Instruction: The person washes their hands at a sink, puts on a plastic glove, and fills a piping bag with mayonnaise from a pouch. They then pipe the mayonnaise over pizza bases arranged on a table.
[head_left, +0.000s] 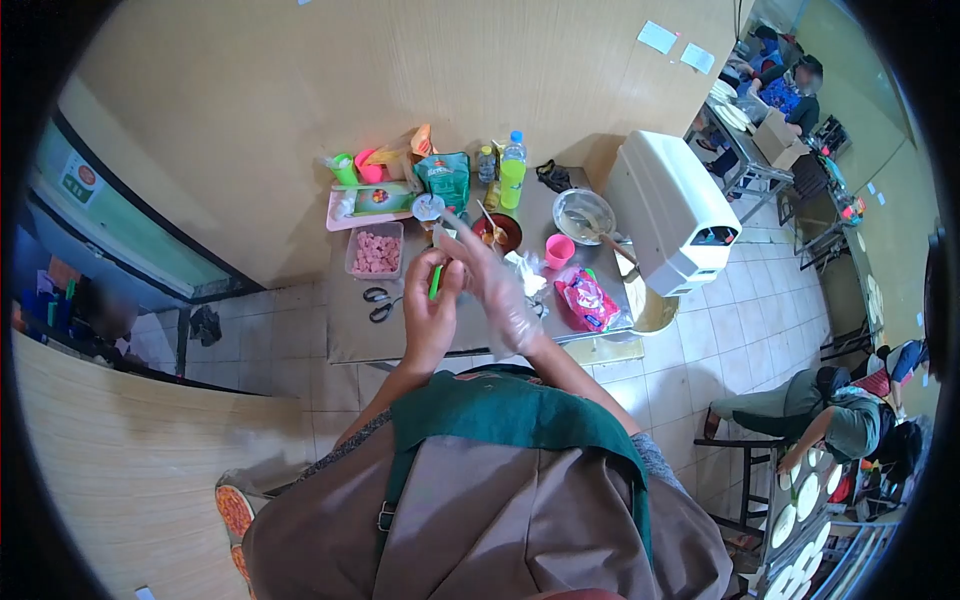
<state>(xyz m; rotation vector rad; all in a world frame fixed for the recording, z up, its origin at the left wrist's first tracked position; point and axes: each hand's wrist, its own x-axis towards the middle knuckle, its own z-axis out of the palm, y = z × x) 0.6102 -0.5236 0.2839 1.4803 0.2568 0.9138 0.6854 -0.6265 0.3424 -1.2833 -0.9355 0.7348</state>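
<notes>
My left hand (432, 310) is bare and raised over the near edge of the metal table (350, 335). Its fingers are curled round a slim green object (435, 282), whose kind I cannot make out. Close beside it, my right hand (500, 300) wears a clear plastic glove, with the fingers stretched out and pointing up and left. Behind the hands stands a brown bowl (510, 228) of red sauce with a spoon (490, 222) in it. Black scissors (379, 305) lie left of my left hand, below a clear tub (375, 252) of pink chunks.
Right of my hands are a pink cup (559, 250), a pink packet (588, 300) and a metal bowl (584, 215). A large white appliance (665, 215) stands at the right end. Bottles (512, 172) and a green pouch (445, 180) line the back. Other people work at tables on the right.
</notes>
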